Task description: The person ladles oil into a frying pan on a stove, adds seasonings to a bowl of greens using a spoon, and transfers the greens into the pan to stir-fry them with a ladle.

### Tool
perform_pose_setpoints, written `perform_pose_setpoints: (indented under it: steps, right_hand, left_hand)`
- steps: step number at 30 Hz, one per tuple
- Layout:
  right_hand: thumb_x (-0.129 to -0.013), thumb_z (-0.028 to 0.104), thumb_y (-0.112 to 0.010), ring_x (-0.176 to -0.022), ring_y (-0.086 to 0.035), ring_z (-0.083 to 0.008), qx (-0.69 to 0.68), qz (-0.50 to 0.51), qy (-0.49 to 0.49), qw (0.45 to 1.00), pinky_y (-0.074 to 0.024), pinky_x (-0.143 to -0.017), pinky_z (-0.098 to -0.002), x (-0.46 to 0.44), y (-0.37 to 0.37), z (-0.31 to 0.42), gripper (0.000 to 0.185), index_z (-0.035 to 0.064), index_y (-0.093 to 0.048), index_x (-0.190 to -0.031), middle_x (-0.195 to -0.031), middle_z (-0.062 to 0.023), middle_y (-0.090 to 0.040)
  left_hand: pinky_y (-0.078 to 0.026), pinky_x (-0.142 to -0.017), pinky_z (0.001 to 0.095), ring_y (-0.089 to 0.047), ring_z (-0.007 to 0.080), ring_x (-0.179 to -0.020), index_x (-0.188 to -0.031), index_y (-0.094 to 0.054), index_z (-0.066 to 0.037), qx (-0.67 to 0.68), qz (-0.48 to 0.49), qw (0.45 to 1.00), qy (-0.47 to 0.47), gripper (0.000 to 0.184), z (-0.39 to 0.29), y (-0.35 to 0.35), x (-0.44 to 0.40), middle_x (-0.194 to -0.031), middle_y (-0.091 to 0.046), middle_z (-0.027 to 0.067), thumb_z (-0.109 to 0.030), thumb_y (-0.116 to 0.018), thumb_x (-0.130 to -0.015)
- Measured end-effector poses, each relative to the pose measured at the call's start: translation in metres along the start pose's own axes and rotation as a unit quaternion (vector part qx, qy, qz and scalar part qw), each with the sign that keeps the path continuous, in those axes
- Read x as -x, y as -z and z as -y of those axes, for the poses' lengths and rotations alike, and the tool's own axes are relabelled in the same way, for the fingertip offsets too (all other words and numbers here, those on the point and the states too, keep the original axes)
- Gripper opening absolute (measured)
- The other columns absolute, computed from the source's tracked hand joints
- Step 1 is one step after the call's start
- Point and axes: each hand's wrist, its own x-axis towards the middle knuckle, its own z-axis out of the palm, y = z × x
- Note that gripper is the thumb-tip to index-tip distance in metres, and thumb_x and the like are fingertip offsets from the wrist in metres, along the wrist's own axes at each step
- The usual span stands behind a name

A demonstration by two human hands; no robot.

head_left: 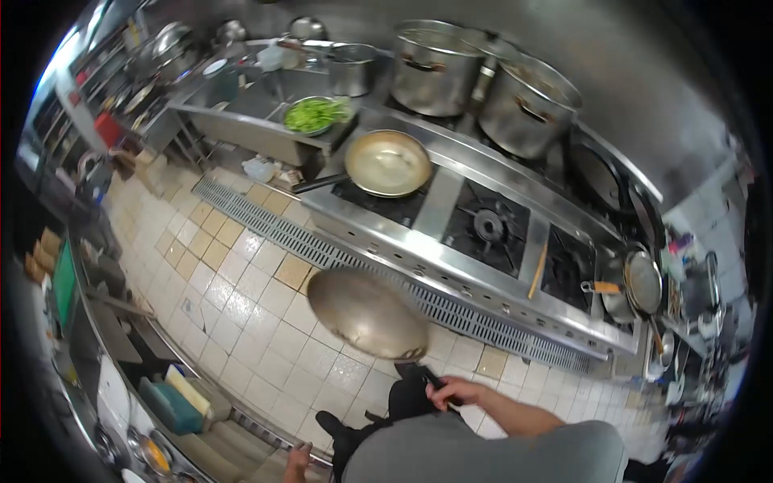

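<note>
My right hand [452, 392] grips the black handle of a wide, worn metal frying pan [366, 312]. The pan hangs tilted above the tiled floor, in front of the stove, with its underside or inner face toward me; I cannot tell which. Low on the left, my left hand [299, 457] hangs by the counter edge, small in view, its fingers loosely bent and nothing visible in them. A second frying pan [388, 163], with pale liquid or a shiny coating inside, sits on the left burner of the stove [439, 201], its dark handle pointing left.
Two big stockpots [439, 72] stand behind the stove. A bowl of chopped greens [312, 115] rests by the sink [217, 121]. A wooden stick [539, 272] lies across the stovetop. Along the stove's foot runs a floor grate [282, 229]. Left of me is a counter with sponges [173, 406].
</note>
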Motion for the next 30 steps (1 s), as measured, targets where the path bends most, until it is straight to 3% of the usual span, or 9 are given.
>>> perform_pose_setpoints:
  steps: [3, 8, 12, 16, 18, 24, 26, 29, 30]
  right_hand:
    - [-0.091, 0.016, -0.067, -0.055, -0.057, -0.0116, 0.163, -0.230, 0.178, 0.943, -0.0462, -0.048, -0.0279, 0.047, 0.043, 0.055, 0.017, 0.0044, -0.059, -0.101, -0.070, -0.0024, -0.059]
    - [-0.091, 0.019, -0.066, -0.043, -0.053, -0.0171, 0.178, -0.499, 0.260, 0.807, -0.0435, -0.038, -0.0353, 0.071, 0.089, 0.136, 0.022, 0.0019, -0.055, -0.097, -0.064, -0.0050, -0.056]
    - [-0.090, 0.017, -0.066, -0.042, -0.053, -0.0194, 0.119, -0.522, 0.260, 0.804, -0.0434, -0.037, -0.0370, 0.048, 0.141, 0.182, 0.023, -0.0001, -0.052, -0.094, -0.064, -0.0072, -0.056]
    - [-0.093, 0.016, -0.065, -0.043, -0.049, -0.0161, 0.007, -0.508, 0.278, 0.815, -0.0400, -0.036, -0.0347, 0.028, 0.165, 0.194, 0.023, 0.0044, -0.050, -0.080, -0.060, -0.0042, -0.051]
    - [-0.095, 0.019, -0.066, -0.044, -0.050, -0.0158, 0.007, -0.501, 0.261, 0.825, -0.0422, -0.037, -0.0345, 0.025, 0.167, 0.192, 0.025, 0.0040, -0.051, -0.080, -0.060, -0.0039, -0.051]
    - [-0.098, 0.030, -0.064, -0.056, -0.058, -0.0179, -0.018, -0.415, 0.259, 0.872, -0.0548, -0.047, -0.0355, 0.032, 0.161, 0.184, 0.033, 0.0030, -0.047, -0.106, -0.074, -0.0055, -0.054]
    - [-0.098, 0.042, -0.062, -0.056, -0.059, -0.0195, -0.058, -0.415, 0.256, 0.871, -0.0556, -0.048, -0.0375, 0.034, 0.151, 0.183, 0.044, 0.0019, -0.047, -0.111, -0.077, -0.0062, -0.055]
    - [-0.097, 0.069, -0.042, -0.071, -0.064, -0.0211, -0.059, -0.440, 0.231, 0.866, -0.0537, -0.053, -0.0371, 0.030, 0.173, 0.173, 0.066, 0.0067, -0.053, -0.116, -0.090, -0.0082, -0.062]
    - [-0.098, 0.067, -0.042, -0.072, -0.062, -0.0203, -0.003, -0.592, 0.229, 0.773, -0.0533, -0.059, -0.0378, 0.028, 0.175, 0.166, 0.061, 0.0087, -0.056, -0.110, -0.084, -0.0049, -0.061]
  left_hand:
    - [-0.052, -0.045, 0.0381, -0.066, 0.0221, -0.069, -0.138, -0.051, 0.005, 0.264, -0.096, 0.960, 0.003, 0.060, -0.031, -0.008, 0.031, -0.094, -0.068, 0.0136, -0.033, -0.065, -0.094]
    - [-0.054, -0.056, 0.0399, -0.068, 0.0243, -0.081, -0.134, -0.052, 0.004, 0.152, -0.046, 0.987, -0.032, 0.053, -0.154, -0.033, 0.104, -0.095, -0.067, 0.0132, -0.033, -0.061, -0.097]
    - [-0.050, -0.060, 0.0284, -0.063, 0.0155, -0.076, -0.137, -0.053, 0.000, 0.039, -0.034, 0.974, -0.219, 0.054, -0.135, -0.042, 0.036, -0.094, -0.066, 0.0098, -0.031, -0.066, -0.095]
    - [-0.047, -0.062, 0.0264, -0.059, 0.0135, -0.073, -0.137, -0.053, 0.001, 0.199, -0.120, 0.961, -0.152, 0.053, -0.232, -0.024, 0.133, -0.096, -0.066, 0.0084, -0.029, -0.067, -0.095]
    - [-0.051, -0.067, 0.0329, -0.066, 0.0204, -0.091, -0.140, -0.050, -0.003, 0.183, -0.120, 0.964, -0.153, 0.053, -0.228, -0.013, 0.139, -0.103, -0.065, 0.0093, -0.029, -0.066, -0.096]
    - [-0.052, -0.068, 0.0306, -0.063, 0.0154, -0.079, -0.134, -0.054, 0.001, 0.111, -0.126, 0.967, -0.192, 0.051, -0.154, -0.010, 0.133, -0.093, -0.067, 0.0089, -0.029, -0.069, -0.096]
    - [-0.053, -0.068, 0.0306, -0.063, 0.0166, -0.076, -0.133, -0.055, 0.000, 0.244, -0.088, 0.963, 0.076, 0.048, -0.135, -0.010, 0.146, -0.093, -0.068, 0.0100, -0.029, -0.068, -0.097]
    - [-0.054, -0.067, 0.0314, -0.064, 0.0186, -0.074, -0.133, -0.056, -0.003, 0.108, -0.151, 0.982, -0.023, 0.046, -0.101, -0.021, 0.165, -0.094, -0.069, 0.0099, -0.033, -0.063, -0.098]
    - [-0.054, -0.068, 0.0342, -0.065, 0.0206, -0.076, -0.131, -0.058, -0.005, 0.090, -0.131, 0.982, -0.105, 0.045, -0.036, -0.025, 0.116, -0.098, -0.070, 0.0111, -0.035, -0.060, -0.099]
